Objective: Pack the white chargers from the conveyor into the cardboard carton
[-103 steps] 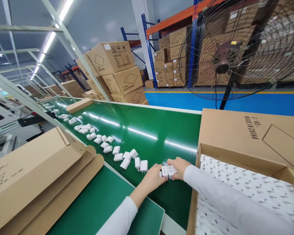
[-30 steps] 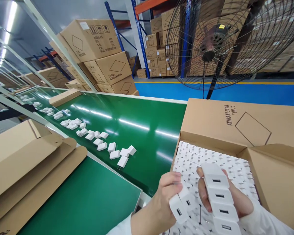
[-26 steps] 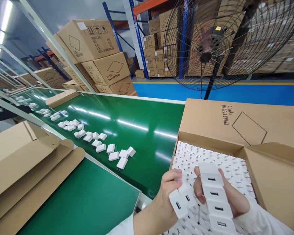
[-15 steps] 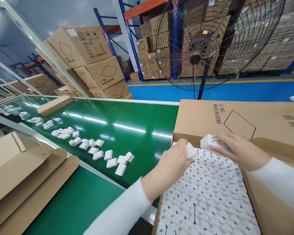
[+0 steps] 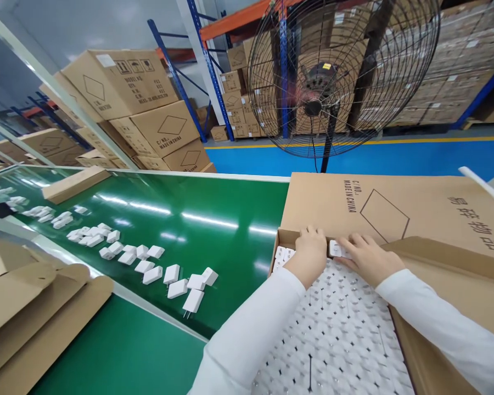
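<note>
An open cardboard carton (image 5: 399,340) is packed with tight rows of white plug chargers (image 5: 333,340). At its far wall, my left hand (image 5: 312,255) reaches down with curled fingers; the back of the hand hides what is in them. Just to the right, my right hand (image 5: 370,255) has its fingers closed on a white charger (image 5: 335,248), whose end face shows beside the far wall. A few chargers (image 5: 283,255) stand in the carton's far left corner, left of my left hand.
A green conveyor belt (image 5: 230,197) runs off to the left, with several loose chargers (image 5: 172,274) along its near side and a flat cardboard piece (image 5: 76,184) farther off. Folded cardboard (image 5: 45,318) lies at near left. A large fan (image 5: 313,107) stands behind the belt, near stacked cartons (image 5: 164,129).
Both hands have moved down to the carton's far wall. The charger seen in my left hand is now hidden; the one in my right hand has been lowered into the carton. The view has shifted slightly.
</note>
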### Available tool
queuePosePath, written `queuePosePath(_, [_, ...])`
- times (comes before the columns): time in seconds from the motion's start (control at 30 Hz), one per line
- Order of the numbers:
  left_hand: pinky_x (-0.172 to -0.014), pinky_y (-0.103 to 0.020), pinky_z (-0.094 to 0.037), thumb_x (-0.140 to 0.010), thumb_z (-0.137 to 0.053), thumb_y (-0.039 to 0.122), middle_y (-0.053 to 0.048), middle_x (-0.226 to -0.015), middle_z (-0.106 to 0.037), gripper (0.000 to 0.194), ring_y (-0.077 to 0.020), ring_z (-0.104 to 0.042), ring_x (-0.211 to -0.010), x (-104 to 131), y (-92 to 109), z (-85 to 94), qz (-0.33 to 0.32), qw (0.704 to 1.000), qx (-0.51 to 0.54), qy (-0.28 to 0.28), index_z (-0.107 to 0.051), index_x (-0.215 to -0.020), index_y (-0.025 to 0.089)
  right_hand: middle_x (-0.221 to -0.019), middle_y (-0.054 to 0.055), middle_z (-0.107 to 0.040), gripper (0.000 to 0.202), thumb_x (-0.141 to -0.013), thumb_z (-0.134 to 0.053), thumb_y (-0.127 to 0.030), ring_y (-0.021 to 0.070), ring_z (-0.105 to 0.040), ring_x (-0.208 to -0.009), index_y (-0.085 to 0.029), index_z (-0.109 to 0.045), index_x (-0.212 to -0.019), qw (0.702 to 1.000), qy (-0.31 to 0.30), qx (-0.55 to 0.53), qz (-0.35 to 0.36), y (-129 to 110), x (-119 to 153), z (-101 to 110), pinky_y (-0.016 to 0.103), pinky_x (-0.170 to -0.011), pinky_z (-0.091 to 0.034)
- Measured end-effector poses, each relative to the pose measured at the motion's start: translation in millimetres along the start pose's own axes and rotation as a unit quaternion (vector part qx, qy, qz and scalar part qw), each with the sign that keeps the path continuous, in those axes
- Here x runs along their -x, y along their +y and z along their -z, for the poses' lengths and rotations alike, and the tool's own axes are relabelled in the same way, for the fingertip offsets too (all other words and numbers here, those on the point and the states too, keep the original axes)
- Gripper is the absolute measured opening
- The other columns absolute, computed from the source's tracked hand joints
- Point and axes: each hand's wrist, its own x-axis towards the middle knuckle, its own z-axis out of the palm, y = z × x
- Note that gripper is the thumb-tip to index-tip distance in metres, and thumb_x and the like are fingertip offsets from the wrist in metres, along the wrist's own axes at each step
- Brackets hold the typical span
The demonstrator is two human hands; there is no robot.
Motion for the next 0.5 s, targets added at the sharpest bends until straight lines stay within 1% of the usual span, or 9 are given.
queuePosePath(0.07, [-0.077,-0.029,-0.046,-0.076,-0.049,0.003,-0.017,-0.112,-0.046,0.038,-0.0248,-0.052,-0.105,-2,-4,1.5,-0.024,0.999,0.032,-0.009,-0.043,-0.112,0.012,-0.091,0.012,-0.056,0.042,-0.089,-0.034,-0.050,0.0270,-0.055,-0.083,-0.019,-0.057,-0.104,1.000,0.003,0.008,-0.002,1,2,2,0.035,-0.056,-0.046])
queuePosePath(0.1, [-0.076,-0.029,-0.046,-0.074,-0.048,0.003,-0.016,-0.114,-0.046,0.042,-0.0239,-0.055,-0.101,-3,-7,2.2,-0.031,0.998,0.053,-0.023,-0.040,-0.114,0.012,-0.093,0.013,-0.057,0.047,-0.089,-0.031,-0.053,0.0277,-0.056,-0.083,-0.018,-0.057,-0.106,1.000,0.009,0.011,-0.005,3,3,3,0.042,-0.065,-0.047])
queuePosePath(0.13, [-0.074,-0.029,-0.047,-0.073,-0.048,0.004,-0.016,-0.116,-0.045,0.045,-0.0232,-0.058,-0.096,-3,-11,2.5,-0.030,0.996,0.077,-0.042,-0.038,-0.117,0.013,-0.096,0.013,-0.058,0.052,-0.089,-0.027,-0.054,0.0286,-0.056,-0.084,-0.016,-0.056,-0.109,1.000,0.017,0.010,-0.010,7,5,2,0.049,-0.075,-0.045])
queuePosePath(0.17, [-0.071,-0.029,-0.047,-0.073,-0.048,0.007,-0.016,-0.119,-0.044,0.048,-0.0230,-0.060,-0.091,-4,-14,2.1,-0.023,0.993,0.102,-0.062,-0.036,-0.119,0.014,-0.099,0.014,-0.059,0.055,-0.090,-0.024,-0.054,0.0296,-0.057,-0.087,-0.015,-0.055,-0.113,0.999,0.026,0.001,-0.019,11,7,0,0.056,-0.084,-0.039])
queuePosePath(0.23, [-0.068,-0.032,-0.047,-0.077,-0.046,0.017,-0.015,-0.124,-0.042,0.049,-0.0249,-0.062,-0.086,-6,-18,-1.8,-0.007,0.985,0.148,-0.085,-0.031,-0.124,0.017,-0.108,0.014,-0.059,0.058,-0.090,-0.018,-0.053,0.0310,-0.057,-0.094,-0.016,-0.051,-0.121,0.998,0.043,-0.029,-0.045,21,10,-7,0.064,-0.092,-0.028])
queuePosePath(0.33, [-0.076,-0.036,-0.047,-0.084,-0.033,0.027,-0.013,-0.131,-0.040,0.045,-0.0285,-0.060,-0.096,-8,-18,-11.4,-0.002,0.980,0.187,-0.069,-0.028,-0.129,0.021,-0.114,0.014,-0.060,0.062,-0.090,-0.011,-0.053,0.0304,-0.055,-0.104,-0.019,-0.047,-0.128,0.994,0.055,-0.056,-0.071,33,13,-23,0.064,-0.097,-0.022])
queuePosePath(0.4, [-0.081,-0.036,-0.045,-0.086,-0.029,0.027,-0.012,-0.135,-0.039,0.047,-0.0270,-0.058,-0.101,-6,-19,-13.0,-0.008,0.979,0.196,-0.046,-0.025,-0.132,0.021,-0.117,0.018,-0.058,0.069,-0.089,-0.005,-0.053,0.0314,-0.053,-0.109,-0.016,-0.047,-0.130,0.995,0.062,-0.046,-0.069,37,16,-33,0.062,-0.101,-0.016])
queuePosePath(0.47, [-0.081,-0.034,-0.045,-0.087,-0.028,0.024,-0.011,-0.137,-0.039,0.047,-0.0240,-0.058,-0.101,6,-30,-6.1,-0.017,0.983,0.183,-0.012,-0.025,-0.134,0.021,-0.121,0.021,-0.055,0.072,-0.089,-0.003,-0.052,0.0326,-0.050,-0.113,-0.013,-0.045,-0.131,0.995,0.066,-0.042,-0.066,39,18,-37,0.060,-0.103,-0.012])
queuePosePath(0.5, [-0.082,-0.032,-0.045,-0.088,-0.028,0.022,-0.010,-0.137,-0.040,0.046,-0.0225,-0.058,-0.101,16,-41,0.3,-0.019,0.985,0.171,0.009,-0.028,-0.134,0.022,-0.122,0.021,-0.055,0.069,-0.090,-0.005,-0.052,0.0327,-0.050,-0.113,-0.013,-0.044,-0.132,0.994,0.067,-0.046,-0.069,40,19,-37,0.059,-0.103,-0.012])
